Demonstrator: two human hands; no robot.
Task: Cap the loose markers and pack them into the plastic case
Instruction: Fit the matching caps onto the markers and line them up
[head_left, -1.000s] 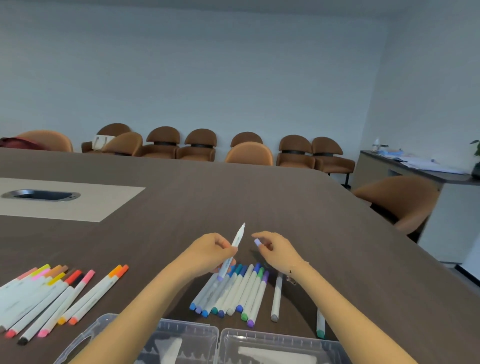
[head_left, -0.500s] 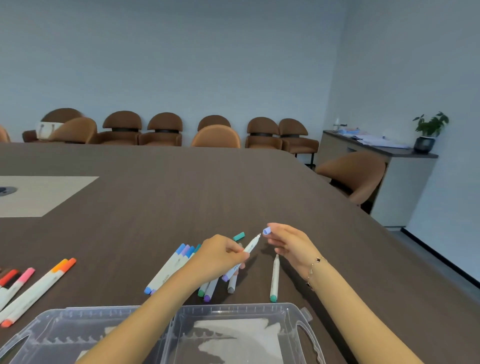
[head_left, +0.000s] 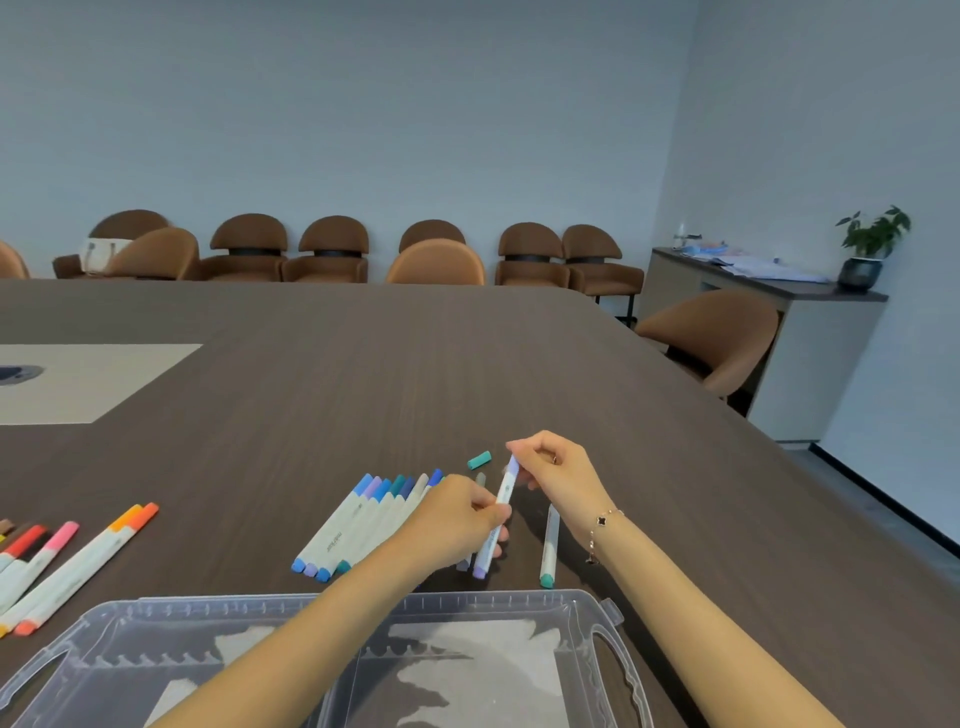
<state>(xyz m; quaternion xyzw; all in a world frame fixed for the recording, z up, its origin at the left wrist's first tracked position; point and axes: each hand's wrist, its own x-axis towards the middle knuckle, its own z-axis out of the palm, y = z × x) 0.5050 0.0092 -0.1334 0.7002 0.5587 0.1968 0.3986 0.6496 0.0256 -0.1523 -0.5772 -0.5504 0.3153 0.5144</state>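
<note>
1. The lilac marker (head_left: 497, 512) is in the air just behind the plastic case (head_left: 587, 654), tilted, its far end upward.
2. The left hand (head_left: 457, 525) grips the marker's barrel with curled fingers; the right hand (head_left: 558, 470) pinches the lilac cap (head_left: 512, 464) at the far end.
3. I judge that the step in hand is capping: the cap seems on the tip, but I cannot tell if it is fully pushed home.
4. The next move probably calls for a firm push along the barrel, then laying the marker in the case, which is open.
5. Just behind the case, left of the held marker, lies a row of blue and teal markers (head_left: 363, 519) on the bench (head_left: 363, 364).
6. One teal marker (head_left: 548, 545) lies right of it, and a loose teal cap (head_left: 479, 460) further behind.
7. Warm-coloured markers (head_left: 78, 561) lie well apart, left of the case.
</note>
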